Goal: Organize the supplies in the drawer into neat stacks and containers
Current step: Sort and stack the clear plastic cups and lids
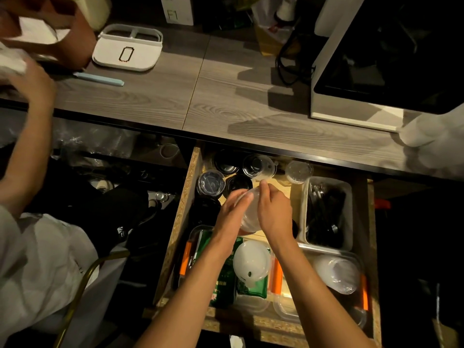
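At the centre of the frame both hands meet over the open drawer [371, 222]: the left hand [232, 217] cups a stack of clear lids [249, 217] from the side, and the right hand [275, 212] pinches its upper edge. The step looks like squaring the stack. It would go best by aligning the rims before setting it among the black and clear lids [227, 167] at the drawer's upper end, keeping clear of the cutlery tub [305, 209] on the right.

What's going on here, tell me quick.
A person is sorting an open drawer under a wooden counter. Both hands, left and right, hold a stack of clear lids over it. Black lids sit at the back, black cutlery in a bin to the right.
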A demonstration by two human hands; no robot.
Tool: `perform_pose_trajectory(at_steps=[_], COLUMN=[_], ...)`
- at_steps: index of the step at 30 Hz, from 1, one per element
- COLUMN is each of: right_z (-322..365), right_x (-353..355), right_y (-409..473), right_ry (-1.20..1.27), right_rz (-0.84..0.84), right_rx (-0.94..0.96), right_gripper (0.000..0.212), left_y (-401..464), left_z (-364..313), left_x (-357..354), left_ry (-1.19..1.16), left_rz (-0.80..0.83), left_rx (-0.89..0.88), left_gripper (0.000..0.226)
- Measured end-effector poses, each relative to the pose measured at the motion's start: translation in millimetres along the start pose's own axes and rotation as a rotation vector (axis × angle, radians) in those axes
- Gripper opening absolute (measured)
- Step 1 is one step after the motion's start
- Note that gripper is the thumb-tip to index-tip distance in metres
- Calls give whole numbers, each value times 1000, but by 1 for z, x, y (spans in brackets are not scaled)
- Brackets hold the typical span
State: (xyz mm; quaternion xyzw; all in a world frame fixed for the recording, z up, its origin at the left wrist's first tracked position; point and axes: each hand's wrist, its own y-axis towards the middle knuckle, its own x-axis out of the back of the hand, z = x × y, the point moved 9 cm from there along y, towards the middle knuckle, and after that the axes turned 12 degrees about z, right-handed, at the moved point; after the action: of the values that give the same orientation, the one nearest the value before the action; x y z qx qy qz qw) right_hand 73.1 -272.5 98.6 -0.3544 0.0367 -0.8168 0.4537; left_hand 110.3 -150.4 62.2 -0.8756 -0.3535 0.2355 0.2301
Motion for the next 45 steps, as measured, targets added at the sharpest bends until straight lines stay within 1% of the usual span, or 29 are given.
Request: perform_pose_trajectory(at_steps=[2, 3, 5, 6, 8, 10, 12, 16, 19, 20, 22, 24, 25, 26, 27, 28, 29, 30, 31, 32, 33, 34, 36, 37, 39, 41, 43, 45], right_z=[-1, -5, -21, -29, -41, -39, -37, -38, -38, -36, -34, -37, -41, -45, -54, -66, -79, -90, -99, -105, -110, -117, -125, -129, -137, -143, -144, -143], right_x=[-6, -11, -26, -35, -55, -67, -70, -78, -83, -86, -97, -110, -115, -116, -111, -102, -92, -84, -81, -82, -88, -94, -96, -98, -103, -107, -103, -95], right_y=[3, 5, 7, 4, -5, -9, -7, 1, 8, 9, 11, 10, 10, 13, 19, 25, 31, 37, 44, 49, 53, 56, 63, 67, 71, 73, 77, 78], right_ry=[118, 198, 402, 512, 672, 706, 661, 584, 513, 486, 442, 477, 522, 574, 619, 659, 642, 557, 441, 338, 270, 201, 43, -28, -143, -232, -295, -287], right_rz=[56, 97, 199, 259, 395, 484, 462, 342, 252, 246, 295, 423, 486, 502, 451, 352, 248, 186, 186, 231, 296, 344, 369, 374, 416, 461, 431, 361], right_rx=[-28, -75, -235, -331, -473, -490, -482, -424, -339, -305, -256, -283, -301, -316, -347, -384, -401, -393, -373, -360, -364, -377, -354, -333, -316, -308, -279, -263], right_gripper=[46, 42, 36, 42, 60, 59, 56, 51, 58, 58, 59, 59, 60, 62, 62, 58, 50, 38, 26, 18, 18, 26, 42, 44, 38, 25, 17, 18], left_y=[-1, -2, -4, -6, -6, -7, -7, -2, 3, 4, 5, 6, 6, 7, 7, 8, 9, 9, 9, 9, 8, 8, 8, 8, 9, 9, 10, 10], left_z=[7, 10, 12, 12, 15, 18, 21, 24, 32, 34, 34, 34, 34, 34, 34, 32, 30, 29, 30, 32, 34, 35, 37, 38, 38, 38, 38, 40], left_x=[5, 7, 13, 17, 25, 33, 41, 52, 59, 60, 62, 72, 80, 89, 97, 103, 109, 113, 118, 122, 126, 130, 132, 131, 128, 128, 128, 129], left_ry=[-77, -109, -142, -155, -162, -157, -150, -139, -133, -130, -120, -111, -122, -137, -137, -117, -97, -85, -74, -64, -53, -39, 4, 21, 7, -18, -9, -18], left_rz=[-16, -25, -55, -70, -102, -127, -137, -137, -136, -126, -118, -177, -220, -252, -274, -284, -288, -294, -303, -314, -326, -336, -338, -332, -321, -321, -323, -331], left_rx=[11, 15, 9, 4, -6, -10, -9, -2, 28, 42, 69, 112, 131, 142, 144, 141, 138, 137, 141, 141, 135, 124, 100, 91, 81, 72, 72, 87], left_gripper=[43, 40, 24, 14, 16, 15, 19, 18, 18, 21, 29, 36, 36, 33, 28, 21, 15, 13, 13, 13, 12, 12, 13, 13, 13, 12, 11, 10])
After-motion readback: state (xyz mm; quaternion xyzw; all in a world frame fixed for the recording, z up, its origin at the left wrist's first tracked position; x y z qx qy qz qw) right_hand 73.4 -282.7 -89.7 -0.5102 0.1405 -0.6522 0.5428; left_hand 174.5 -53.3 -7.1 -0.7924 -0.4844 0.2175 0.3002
